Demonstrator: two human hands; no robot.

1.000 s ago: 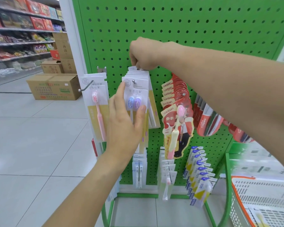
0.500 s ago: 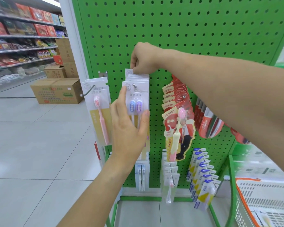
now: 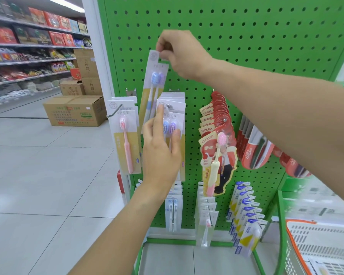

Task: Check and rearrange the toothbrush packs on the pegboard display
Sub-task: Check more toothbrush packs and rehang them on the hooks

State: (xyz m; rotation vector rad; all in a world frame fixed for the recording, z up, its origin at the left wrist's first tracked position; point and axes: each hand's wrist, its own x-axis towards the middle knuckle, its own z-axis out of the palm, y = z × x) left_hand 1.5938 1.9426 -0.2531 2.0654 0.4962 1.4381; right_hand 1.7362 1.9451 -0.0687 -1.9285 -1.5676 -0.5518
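Lifted off its hook since earlier, one light, flexible toothbrush pack [image 3: 154, 86] hangs pinched at its stiff header by our right hand [image 3: 179, 54]; our left hand [image 3: 161, 153] presses straight fingers on the hanging packs [image 3: 174, 124].

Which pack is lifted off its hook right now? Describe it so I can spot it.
On the green pegboard, look above the row of white two-brush packs. The lifted pack hangs tilted, pinched at its top by the right hand. It alone is off a hook.

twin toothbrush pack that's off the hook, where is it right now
Head view, upper centre: the white twin toothbrush pack hangs pinched in the right hand, above the hooked stack.
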